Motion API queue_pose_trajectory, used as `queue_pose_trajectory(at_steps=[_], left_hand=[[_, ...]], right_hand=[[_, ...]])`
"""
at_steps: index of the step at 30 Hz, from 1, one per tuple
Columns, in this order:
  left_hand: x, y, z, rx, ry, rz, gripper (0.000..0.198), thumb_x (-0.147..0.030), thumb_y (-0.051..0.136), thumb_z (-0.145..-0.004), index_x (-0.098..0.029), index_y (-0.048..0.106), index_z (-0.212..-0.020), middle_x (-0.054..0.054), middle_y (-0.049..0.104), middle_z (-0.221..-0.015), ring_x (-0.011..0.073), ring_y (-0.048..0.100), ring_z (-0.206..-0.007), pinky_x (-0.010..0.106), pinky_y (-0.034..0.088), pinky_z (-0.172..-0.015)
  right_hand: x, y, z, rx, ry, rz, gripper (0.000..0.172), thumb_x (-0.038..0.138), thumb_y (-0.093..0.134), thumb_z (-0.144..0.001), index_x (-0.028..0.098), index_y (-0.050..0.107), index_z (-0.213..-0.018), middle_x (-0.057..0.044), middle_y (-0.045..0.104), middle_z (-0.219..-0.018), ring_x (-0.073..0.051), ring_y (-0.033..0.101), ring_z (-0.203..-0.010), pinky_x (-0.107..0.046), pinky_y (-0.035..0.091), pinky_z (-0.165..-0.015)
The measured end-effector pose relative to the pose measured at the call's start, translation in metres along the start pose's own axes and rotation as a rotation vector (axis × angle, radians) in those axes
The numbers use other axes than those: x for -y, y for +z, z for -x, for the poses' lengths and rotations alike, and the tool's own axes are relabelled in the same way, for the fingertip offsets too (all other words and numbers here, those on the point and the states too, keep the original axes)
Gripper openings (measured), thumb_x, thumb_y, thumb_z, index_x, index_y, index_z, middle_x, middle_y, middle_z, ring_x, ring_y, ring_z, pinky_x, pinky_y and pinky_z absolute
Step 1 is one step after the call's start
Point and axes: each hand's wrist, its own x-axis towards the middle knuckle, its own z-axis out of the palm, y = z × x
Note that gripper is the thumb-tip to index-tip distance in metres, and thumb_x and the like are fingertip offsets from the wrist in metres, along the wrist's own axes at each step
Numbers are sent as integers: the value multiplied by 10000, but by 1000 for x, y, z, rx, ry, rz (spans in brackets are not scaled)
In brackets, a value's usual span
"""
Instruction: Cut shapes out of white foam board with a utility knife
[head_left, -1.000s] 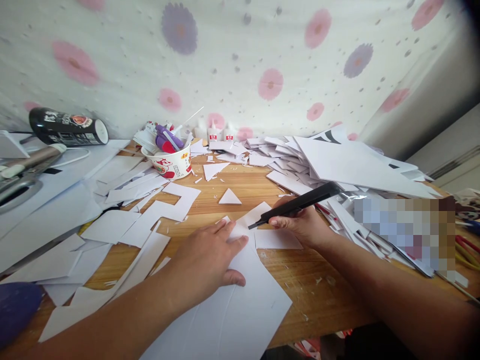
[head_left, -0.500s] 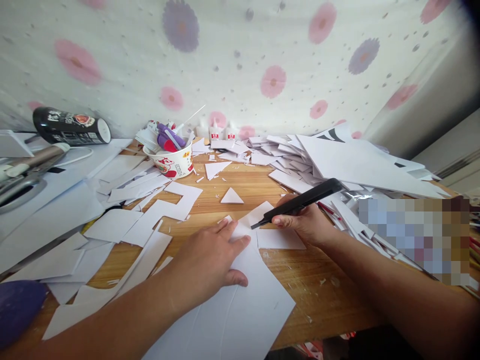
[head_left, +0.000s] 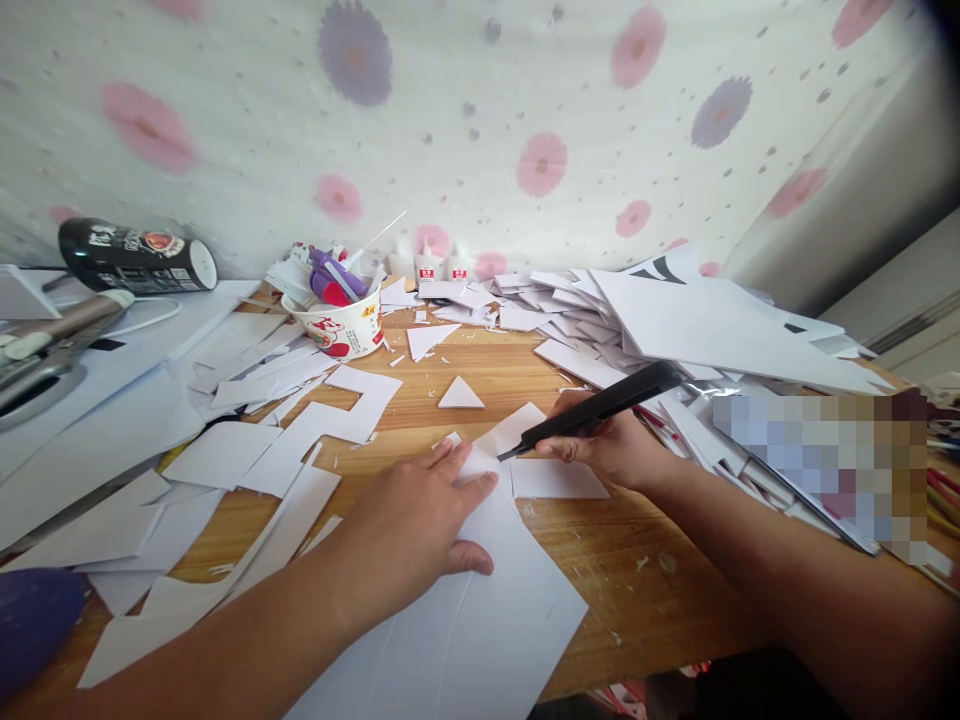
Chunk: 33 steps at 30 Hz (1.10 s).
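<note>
My left hand [head_left: 427, 510] lies flat on a large white foam board sheet [head_left: 517, 610], fingers and thumb apart. A curved line runs along the sheet below the hand. In my right hand [head_left: 600, 440] is a black utility knife [head_left: 592, 410], its handle slanting up to the right. The knife's tip points down at the sheet's narrow upper part, close to my left fingertips; whether it touches cannot be made out. Under my right hand a rectangular white piece [head_left: 562, 478] lies beside the sheet. A small white triangle [head_left: 460, 393] rests just beyond.
White offcuts lie left [head_left: 225, 450] and are piled at the back right [head_left: 562, 310]. A paper tub [head_left: 345, 330] holds tools, near small glue bottles [head_left: 458, 265]. A black canister [head_left: 135, 255] lies at the far left. The wooden table's [head_left: 645, 640] front edge shows below.
The view has shifted very slightly. Both hands and the knife keep almost the same places on the sheet.
</note>
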Motion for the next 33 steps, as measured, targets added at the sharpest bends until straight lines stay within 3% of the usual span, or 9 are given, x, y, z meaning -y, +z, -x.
queue_pose_trajectory(at_steps=[7,19,26,33], left_hand=[[-2,-5,0,34,-37,45,706,-506,715,-774,-214,519,-1386,230,328,-1519,422,389,-1345,542,450,-988],[-2,-4,1,21,-27,35,693,-505,716,-773,-215,533,-1375,236,337,-1514,420,383,-1347,541,436,-1004],[-3,-6,0,36,-48,59,694,-488,727,-769,-214,531,-1375,231,339,-1515,410,374,-1356,534,437,-1006],[-7,-11,2,62,-83,75,702,-479,725,-775,-228,508,-1393,206,316,-1532,400,386,-1355,527,429,-1015]], right_hand=[[-9,-5,1,14,-6,33,320,396,825,-645,167,608,-693,36,501,-627,-106,425,-586,-241,311,-510],[-4,-12,-9,124,-38,82,349,432,803,-666,175,568,-684,39,470,-608,-107,396,-578,-246,304,-504],[-3,-16,-3,79,9,154,337,416,790,-669,182,547,-666,45,439,-616,-107,380,-582,-245,285,-503],[16,0,8,-20,-111,388,341,394,729,-710,208,466,-598,42,441,-579,-106,376,-537,-245,284,-484]])
